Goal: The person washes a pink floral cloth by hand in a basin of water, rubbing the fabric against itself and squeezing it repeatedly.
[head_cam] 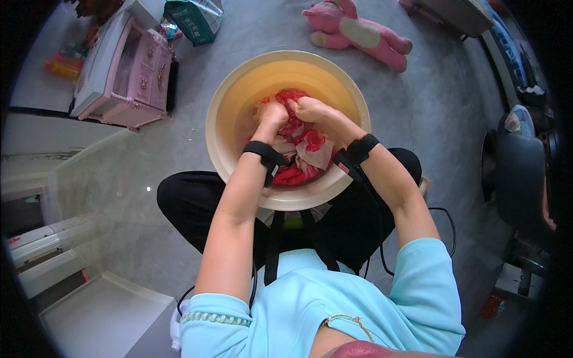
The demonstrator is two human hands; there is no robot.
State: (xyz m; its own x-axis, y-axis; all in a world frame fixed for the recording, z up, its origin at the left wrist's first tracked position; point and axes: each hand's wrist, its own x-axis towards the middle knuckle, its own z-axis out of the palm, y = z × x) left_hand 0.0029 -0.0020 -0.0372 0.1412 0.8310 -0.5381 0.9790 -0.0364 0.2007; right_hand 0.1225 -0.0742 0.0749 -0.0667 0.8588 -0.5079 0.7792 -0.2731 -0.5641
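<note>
Before me stands a large cream plastic basin (216,147) holding water. Wet red cloth with pale parts (309,156) lies in it, and a red flower-like piece (314,140) shows on top. My left hand (271,113) is curled over the cloth left of the basin's middle, its fingers closed on a bunched part. Just to its right, my right hand (309,109) pinches the same red bunch between thumb and fingers. Both hands are close together near the water. Some fingertips are hidden behind the hands and cloth.
A pink plush toy (362,33) lies on the grey floor beyond the basin. At the far left stand a pink and white drawer cabinet (130,80) and a green bag (197,20). A black chair (519,174) is at right. Black cables (453,228) run beside me.
</note>
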